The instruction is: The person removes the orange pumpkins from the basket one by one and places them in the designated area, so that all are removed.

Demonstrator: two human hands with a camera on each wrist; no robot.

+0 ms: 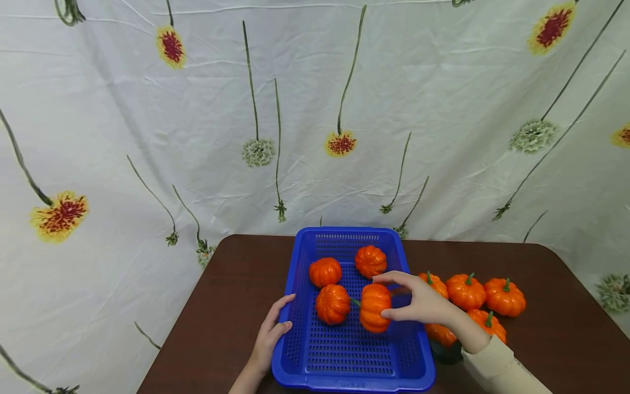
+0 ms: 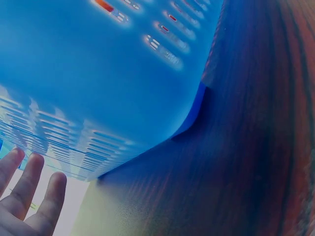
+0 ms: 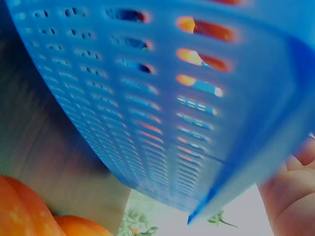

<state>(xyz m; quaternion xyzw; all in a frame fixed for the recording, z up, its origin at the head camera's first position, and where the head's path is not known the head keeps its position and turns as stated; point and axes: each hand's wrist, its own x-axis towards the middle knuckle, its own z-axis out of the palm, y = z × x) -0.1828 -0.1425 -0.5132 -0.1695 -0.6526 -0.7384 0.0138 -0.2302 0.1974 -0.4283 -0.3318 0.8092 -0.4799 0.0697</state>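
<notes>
A blue plastic basket (image 1: 354,384) with slotted walls stands on the table, holding several orange toy pumpkins, including a front-left one (image 1: 333,304) and a back-right one (image 1: 371,261). My right hand (image 1: 418,298) reaches over the right rim. Its thumb and a finger pinch a tilted pumpkin (image 1: 375,307) whose green stem points left. My left hand (image 1: 269,334) touches the basket's left rim, thumb and fingertips at the edge. In the left wrist view, the fingers (image 2: 30,179) are fairly straight and spread beside the slotted wall. The right wrist view shows mostly the basket's outer wall (image 3: 256,93).
Right of the basket, several more pumpkins (image 1: 505,297) sit on the dark brown table (image 1: 216,306), partly behind my right arm. A dark green object (image 1: 445,353) lies beneath that forearm. White flower-printed cloth (image 1: 305,109) hangs behind the table.
</notes>
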